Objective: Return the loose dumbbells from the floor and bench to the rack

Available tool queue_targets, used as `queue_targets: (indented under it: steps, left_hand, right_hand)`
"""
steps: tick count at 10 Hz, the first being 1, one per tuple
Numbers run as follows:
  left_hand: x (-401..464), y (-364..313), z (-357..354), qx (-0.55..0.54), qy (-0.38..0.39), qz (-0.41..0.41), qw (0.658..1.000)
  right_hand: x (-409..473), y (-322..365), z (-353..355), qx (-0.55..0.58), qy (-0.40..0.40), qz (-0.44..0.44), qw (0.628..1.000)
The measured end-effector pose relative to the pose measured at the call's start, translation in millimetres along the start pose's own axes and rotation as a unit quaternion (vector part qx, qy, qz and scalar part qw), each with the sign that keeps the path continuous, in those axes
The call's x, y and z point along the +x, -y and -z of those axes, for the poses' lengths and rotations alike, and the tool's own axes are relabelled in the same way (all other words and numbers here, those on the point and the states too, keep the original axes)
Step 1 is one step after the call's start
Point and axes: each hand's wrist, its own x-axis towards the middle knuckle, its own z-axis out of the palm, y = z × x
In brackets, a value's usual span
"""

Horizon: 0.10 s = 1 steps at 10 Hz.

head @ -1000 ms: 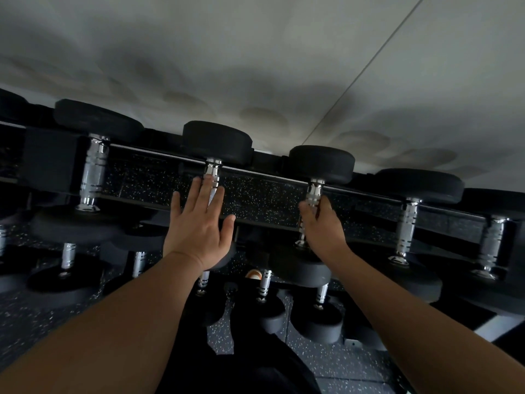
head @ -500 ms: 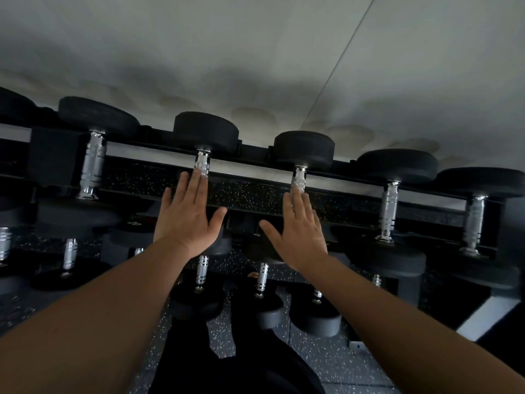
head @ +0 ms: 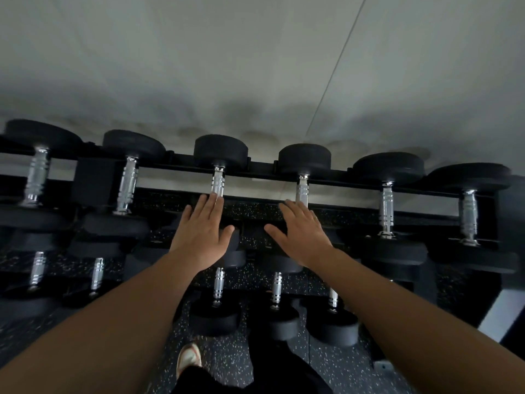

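Note:
A black two-tier dumbbell rack [head: 341, 177] stands against the wall, its top row filled with black dumbbells with chrome handles. My left hand [head: 199, 234] is flat and open, fingertips just below the handle of the third dumbbell from the left [head: 218, 183]. My right hand [head: 301, 231] is also flat and open, fingertips beside the handle of the dumbbell to its right [head: 302, 189]. Neither hand grips anything. Both hands cover the near heads of these two dumbbells.
Smaller dumbbells [head: 217, 291] fill the lower tier below my hands. The pale wall [head: 255, 66] rises right behind the rack. Speckled black rubber floor [head: 224, 362] and my shoe [head: 189, 358] show at the bottom. A light rack leg [head: 500, 314] slants at lower right.
My right hand let go of the dumbbell handle it gripped a second ago and flattened out. Both hands have drawn back slightly from the top row as the view tilted.

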Motion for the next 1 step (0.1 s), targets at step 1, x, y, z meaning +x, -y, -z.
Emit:
queue_targets:
  steps: [1]
  left_hand:
    - [-10.4,9.4,19.8,0.002,-0.014,-0.043,0.999]
  right_hand:
    - [-10.5,22.4,9.3,-0.015,-0.020,0.017,1.000]
